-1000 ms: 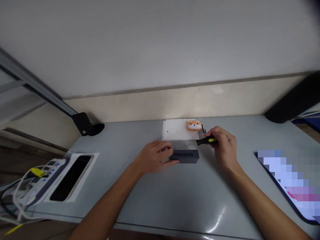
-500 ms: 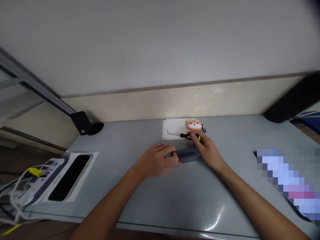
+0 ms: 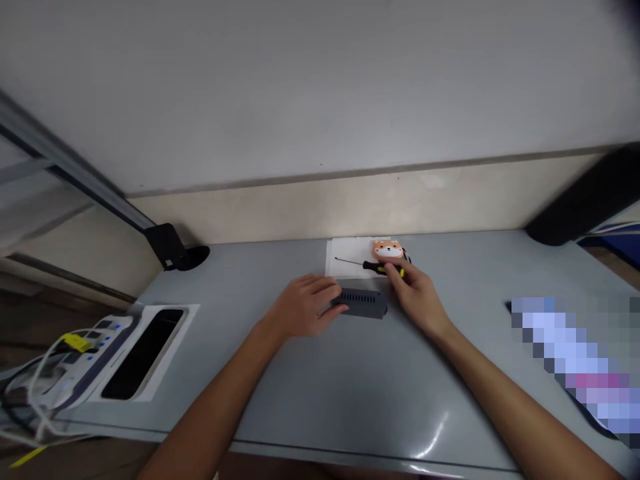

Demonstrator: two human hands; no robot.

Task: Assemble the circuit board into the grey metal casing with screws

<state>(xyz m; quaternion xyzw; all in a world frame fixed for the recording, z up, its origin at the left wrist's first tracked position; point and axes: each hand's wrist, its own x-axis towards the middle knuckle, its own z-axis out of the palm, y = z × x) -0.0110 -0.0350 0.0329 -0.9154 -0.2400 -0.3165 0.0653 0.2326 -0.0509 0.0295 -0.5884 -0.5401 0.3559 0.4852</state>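
Note:
A dark grey slotted box (image 3: 361,303) lies flat on the grey table (image 3: 350,380). My left hand (image 3: 303,311) grips its left end with curled fingers. My right hand (image 3: 417,297) sits at the box's right end, fingers closed on the tail of a black-and-yellow screwdriver (image 3: 376,267). The screwdriver's thin shaft stretches left over a white sheet of paper (image 3: 346,250). An orange animal-shaped case (image 3: 389,251) rests on the sheet's right corner, just behind the screwdriver handle.
A white device with blue lights and a dark recess (image 3: 117,347) sits at the left edge amid cables. A black lamp base (image 3: 175,253) stands at the back left. A screen (image 3: 575,360) lies at the right. A dark object (image 3: 580,207) sits at the back right.
My right hand carried the screwdriver from above the box back to the paper and came to the box's right end. The box has shifted left and away a little.

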